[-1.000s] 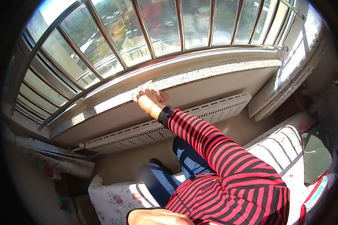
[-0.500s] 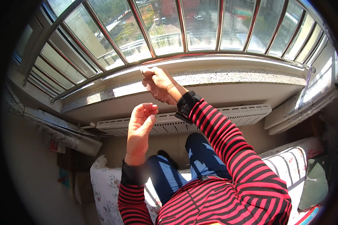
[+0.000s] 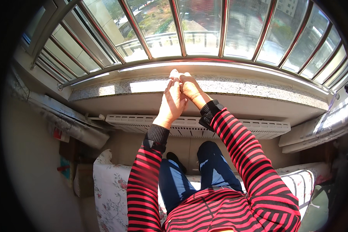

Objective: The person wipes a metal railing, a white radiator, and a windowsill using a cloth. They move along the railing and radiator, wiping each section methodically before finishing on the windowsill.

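Both of my hands meet in front of the granite window sill (image 3: 255, 88), just below the metal bars. My right hand (image 3: 192, 89) is closed on a crumpled pinkish cloth (image 3: 174, 72); only a small pale piece of it pokes out past the fingertips. Against it from the left presses my left hand (image 3: 171, 105), its fingers together at the cloth. Most of the cloth is hidden between the two hands.
Curved metal bars (image 3: 222, 29) guard the window behind the sill. Below it runs a white radiator (image 3: 243, 125). Gathered curtains (image 3: 79, 125) hang at both sides. I sit on a bed with a flowered white cover (image 3: 108, 185).
My left hand has risen forward and right to join the right hand at the cloth. The right hand has shifted right in view, and the cloth, which hung loosely below it, is now mostly hidden.
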Demonstrator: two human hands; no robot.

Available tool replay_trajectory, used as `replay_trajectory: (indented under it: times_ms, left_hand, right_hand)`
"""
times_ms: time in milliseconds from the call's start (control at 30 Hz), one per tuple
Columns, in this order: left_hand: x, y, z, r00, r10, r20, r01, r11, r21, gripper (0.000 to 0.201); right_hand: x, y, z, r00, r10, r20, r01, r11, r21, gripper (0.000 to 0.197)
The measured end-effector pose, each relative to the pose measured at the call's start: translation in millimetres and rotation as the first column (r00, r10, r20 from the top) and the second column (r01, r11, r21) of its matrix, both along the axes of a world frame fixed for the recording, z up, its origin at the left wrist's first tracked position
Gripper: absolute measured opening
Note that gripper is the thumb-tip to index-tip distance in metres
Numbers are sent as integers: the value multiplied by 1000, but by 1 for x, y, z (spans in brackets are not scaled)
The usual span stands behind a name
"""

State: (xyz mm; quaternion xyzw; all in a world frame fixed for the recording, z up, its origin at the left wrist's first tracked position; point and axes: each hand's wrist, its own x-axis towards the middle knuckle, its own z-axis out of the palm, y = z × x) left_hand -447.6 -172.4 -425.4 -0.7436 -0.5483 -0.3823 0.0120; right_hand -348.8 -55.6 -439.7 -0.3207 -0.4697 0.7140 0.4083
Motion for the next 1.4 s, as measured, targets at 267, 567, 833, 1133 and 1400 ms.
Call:
replay_trajectory:
  times_ms: [267,567,833,1133,1400]
  left_hand:
    - [41,45,-29,952,228,-201,-262,952,-160,86]
    - [-67,21,-51,867,350,-354,-353,934,59,49]
    - [-267,32,-58,757,611,-232,-635,772,-41,49]
    - [-135,25,-61,918,348,-191,-349,937,30,54]
    - [-26,21,-39,979,157,-130,-135,977,162,52]
  right_hand:
    - [126,35,-16,558,-697,450,-338,304,891,33]
    - [133,28,-27,518,-776,360,-248,266,931,35]
    - [131,24,-21,455,-762,461,-328,339,882,38]
    - [131,29,-26,428,-788,443,-363,299,883,36]
    - [135,37,-31,478,-763,434,-346,291,892,36]
